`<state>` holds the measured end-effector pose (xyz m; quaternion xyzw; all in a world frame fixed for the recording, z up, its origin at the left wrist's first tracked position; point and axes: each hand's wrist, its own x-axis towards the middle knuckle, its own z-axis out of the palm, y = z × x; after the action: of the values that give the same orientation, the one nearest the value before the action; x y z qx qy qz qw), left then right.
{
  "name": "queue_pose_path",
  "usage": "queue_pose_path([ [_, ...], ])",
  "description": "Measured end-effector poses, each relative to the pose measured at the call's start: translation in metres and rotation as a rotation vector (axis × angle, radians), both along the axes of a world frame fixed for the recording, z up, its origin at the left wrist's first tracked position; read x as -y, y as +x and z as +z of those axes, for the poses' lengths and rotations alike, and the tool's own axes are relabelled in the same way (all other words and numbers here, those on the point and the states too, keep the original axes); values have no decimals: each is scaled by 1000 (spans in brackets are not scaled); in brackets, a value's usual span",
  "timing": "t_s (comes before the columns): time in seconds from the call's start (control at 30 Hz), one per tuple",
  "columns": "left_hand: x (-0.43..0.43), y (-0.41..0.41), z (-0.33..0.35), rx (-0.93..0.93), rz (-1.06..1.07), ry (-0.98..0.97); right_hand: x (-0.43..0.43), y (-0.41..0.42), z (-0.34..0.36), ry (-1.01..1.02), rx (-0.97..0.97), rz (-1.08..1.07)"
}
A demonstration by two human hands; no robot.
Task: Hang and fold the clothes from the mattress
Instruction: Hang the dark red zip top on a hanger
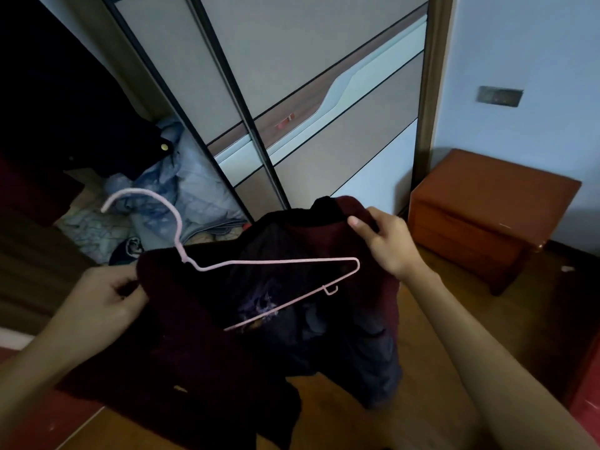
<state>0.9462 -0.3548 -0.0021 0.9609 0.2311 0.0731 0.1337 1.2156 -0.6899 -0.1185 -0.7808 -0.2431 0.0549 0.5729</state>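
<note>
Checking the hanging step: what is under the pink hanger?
The dark red jacket, gripped by the left hand and right hand, lies under the pink hanger, dark lining showing. The hanger's other shoulder is tucked under the cloth, so it cannot be seen.

Single view, head-worn, wide-angle. Looks forward and down from above the forearms, tilted, so that the sliding wardrobe doors [292, 92] slant across the frame. Sits close over the left hand [100, 300], the right hand [386, 245], and the dark red garment [201, 336] and pink hanger [276, 264] between them. Takes in, farther off, the wooden floor [422, 423] and a brown cabinet [487, 216] at right.
</note>
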Motion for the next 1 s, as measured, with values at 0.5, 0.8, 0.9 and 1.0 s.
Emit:
queue_pose_path([
  [0.5,92,36,18,282,63,-30,42,33,69,-314,397,-144],
  [0.8,140,78,-14,318,-35,-110,-24,-53,116,-17,366,302],
  [0.9,137,69,-8,386,14,-323,-22,-66,124,-37,302,589],
  [1.0,120,44,9,496,61,-401,10,-20,123,-101,324,634],
])
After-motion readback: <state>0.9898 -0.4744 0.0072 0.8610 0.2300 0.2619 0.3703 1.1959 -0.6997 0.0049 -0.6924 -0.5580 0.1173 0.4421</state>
